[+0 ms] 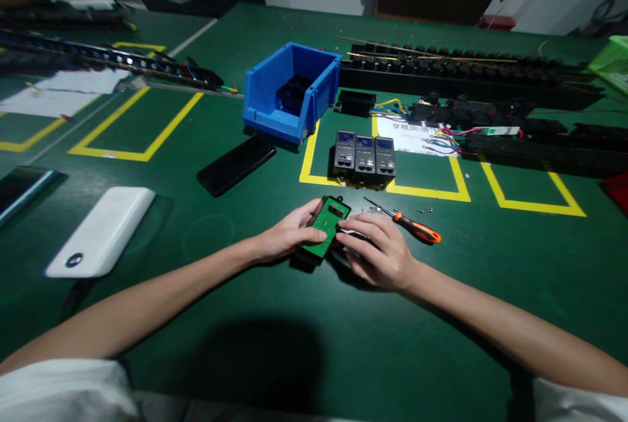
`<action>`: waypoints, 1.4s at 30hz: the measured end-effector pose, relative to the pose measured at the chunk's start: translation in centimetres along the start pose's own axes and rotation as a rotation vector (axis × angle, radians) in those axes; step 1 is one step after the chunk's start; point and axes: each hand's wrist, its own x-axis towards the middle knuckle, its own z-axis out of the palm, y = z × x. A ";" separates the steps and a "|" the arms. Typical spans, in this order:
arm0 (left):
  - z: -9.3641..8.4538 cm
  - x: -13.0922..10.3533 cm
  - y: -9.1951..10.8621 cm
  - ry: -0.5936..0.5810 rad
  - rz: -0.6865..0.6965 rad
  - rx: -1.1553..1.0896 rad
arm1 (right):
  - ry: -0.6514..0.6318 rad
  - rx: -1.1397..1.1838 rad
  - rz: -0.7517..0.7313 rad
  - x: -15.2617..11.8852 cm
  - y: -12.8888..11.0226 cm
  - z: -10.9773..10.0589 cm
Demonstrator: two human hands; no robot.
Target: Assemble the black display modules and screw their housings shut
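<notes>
Near the centre of the frame, your left hand [287,235] grips a green circuit board [321,231] in a black housing [305,256], thumb pressed flat on the board's face. Your right hand [385,255] is at the board's right edge with its fingers bent; you have a dark piece partly hidden beneath them, and whether they grip it cannot be told. Just beyond that hand, right of centre, lies an orange-and-black screwdriver [417,228], with small screws [429,210] near its shaft. Above your hands, three dark modules [365,157] stand side by side; a blue bin [279,122] sits at upper centre, a black smartphone [236,165] just below it to the left.
</notes>
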 end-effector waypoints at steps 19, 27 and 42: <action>0.1 0.1 -0.2 0.027 0.049 -0.007 | -0.073 -0.042 0.020 0.3 -0.2 0.3; -0.1 0.1 -0.5 0.016 0.068 0.011 | -0.069 -0.032 0.018 0.3 -0.1 0.4; 0.4 -0.1 -0.2 0.058 0.047 -0.027 | -0.120 -0.016 0.004 0.3 0.0 0.4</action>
